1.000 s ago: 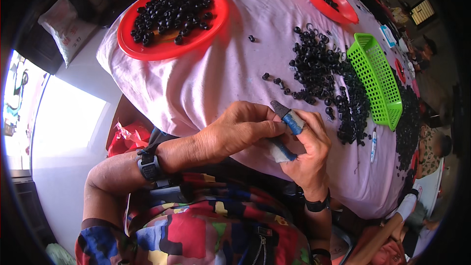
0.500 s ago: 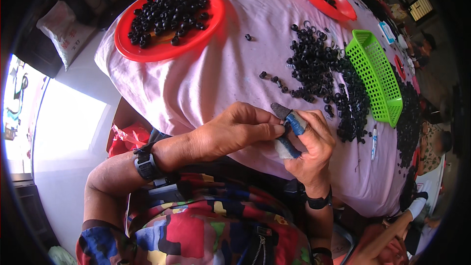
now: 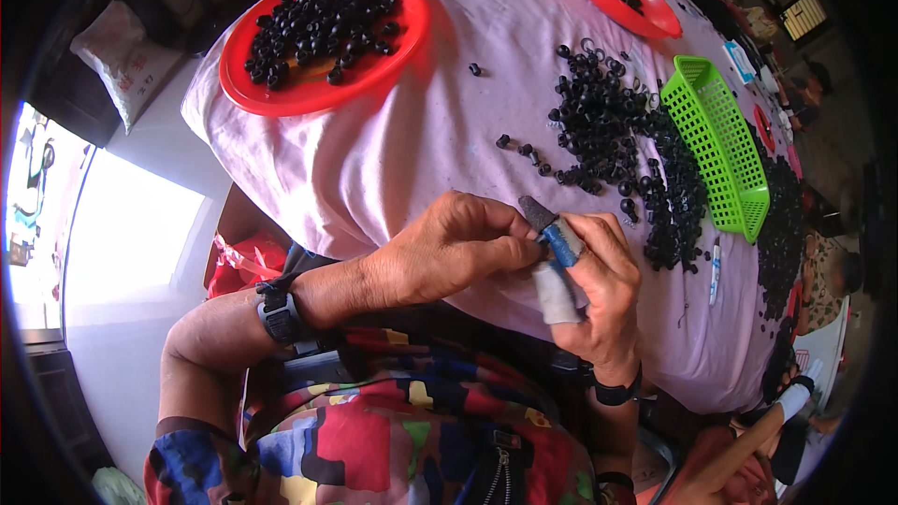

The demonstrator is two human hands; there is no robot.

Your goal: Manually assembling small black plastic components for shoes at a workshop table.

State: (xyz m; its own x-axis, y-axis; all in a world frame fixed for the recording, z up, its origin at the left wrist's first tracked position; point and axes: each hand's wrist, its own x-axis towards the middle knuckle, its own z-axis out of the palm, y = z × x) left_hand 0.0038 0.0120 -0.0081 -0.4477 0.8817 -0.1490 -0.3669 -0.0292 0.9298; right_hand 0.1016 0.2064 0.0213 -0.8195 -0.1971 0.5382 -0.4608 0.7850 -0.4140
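Observation:
Over the table's near edge, my left hand [image 3: 463, 245] meets my right hand [image 3: 603, 285], thumb and forefinger pinched together. Cloth-like covers wrap the right forefinger and thumb: a blue and grey finger cover [image 3: 554, 232] with a dark tip, and a pale thumb cover [image 3: 556, 294]. Whatever the fingertips pinch is small and hidden between them. Beyond the hands, to the right, spreads a pile of small black ring-like parts [image 3: 603, 117]. Several loose black parts [image 3: 528, 150] lie on the cloth nearer to my fingers.
At the far left of the pink tablecloth [image 3: 458, 150] stands a red plate [image 3: 236, 84] heaped with black parts. A green basket [image 3: 716, 145] borders the pile; a pen [image 3: 716, 273] lies nearby. Another red dish [image 3: 659, 21] sits at the back. A person's arm [image 3: 744, 454] shows at lower right.
The wrapped right thumb has turned and lowered slightly, showing more of its pale side. My left hand stays nearly in place, still pinching. The person's arm at lower right has shifted a little.

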